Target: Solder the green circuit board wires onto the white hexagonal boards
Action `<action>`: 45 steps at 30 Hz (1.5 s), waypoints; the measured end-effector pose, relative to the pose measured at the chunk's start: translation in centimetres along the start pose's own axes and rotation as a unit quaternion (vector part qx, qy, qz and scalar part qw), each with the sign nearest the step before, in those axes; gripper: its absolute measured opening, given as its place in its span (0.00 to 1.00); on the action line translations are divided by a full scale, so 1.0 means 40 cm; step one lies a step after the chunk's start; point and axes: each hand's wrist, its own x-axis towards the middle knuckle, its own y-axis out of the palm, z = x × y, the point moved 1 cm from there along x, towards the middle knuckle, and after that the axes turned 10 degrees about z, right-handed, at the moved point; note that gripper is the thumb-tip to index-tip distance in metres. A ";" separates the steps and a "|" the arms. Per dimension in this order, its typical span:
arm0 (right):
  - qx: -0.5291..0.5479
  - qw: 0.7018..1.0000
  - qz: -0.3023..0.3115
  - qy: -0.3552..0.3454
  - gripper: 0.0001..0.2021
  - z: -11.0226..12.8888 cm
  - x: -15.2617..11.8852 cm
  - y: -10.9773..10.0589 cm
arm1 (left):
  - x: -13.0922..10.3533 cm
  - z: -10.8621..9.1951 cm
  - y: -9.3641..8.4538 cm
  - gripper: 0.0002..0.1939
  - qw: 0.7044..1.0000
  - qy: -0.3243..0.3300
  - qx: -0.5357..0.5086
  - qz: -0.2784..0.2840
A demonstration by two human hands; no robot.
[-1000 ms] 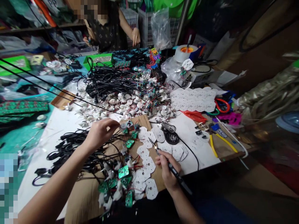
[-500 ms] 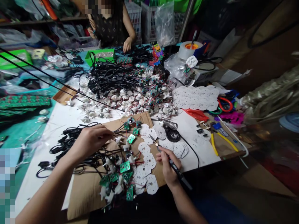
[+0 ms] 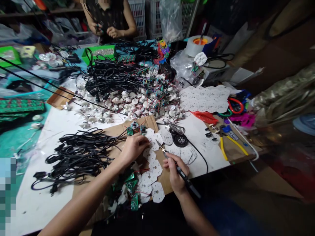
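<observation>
My right hand is closed around a soldering iron held like a pen, its metal tip angled up and left over a white octagonal circuit board. Close by on the left, my left hand pinches its fingers together at the edge of that board; what lies between them is hidden. More white boards overlap in a column below, on brown cardboard. Green circuit boards and white plastic parts lie under my left forearm. Black cables spread out left of that hand.
A soldering iron stand with a coil holder is just beyond my right hand. Yellow-handled pliers lie at the right. A heap of white parts and cables fills the table's middle. Across the table stands another person.
My left hand has moved right, from the cables to the white board. My right hand keeps the iron in nearly the same place. The other person's hands have come together.
</observation>
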 end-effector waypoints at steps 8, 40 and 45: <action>-0.023 0.999 0.027 -0.030 0.11 0.022 0.007 0.004 | -0.017 0.014 0.011 0.06 0.998 0.004 0.061 0.002; -0.073 0.993 0.069 -0.054 0.10 0.032 0.013 -0.001 | 0.022 -0.005 -0.001 0.09 0.992 -0.063 0.094 0.053; -0.063 0.995 0.068 -0.040 0.10 0.030 0.011 -0.001 | 0.032 -0.003 -0.019 0.11 0.986 -0.019 0.146 0.074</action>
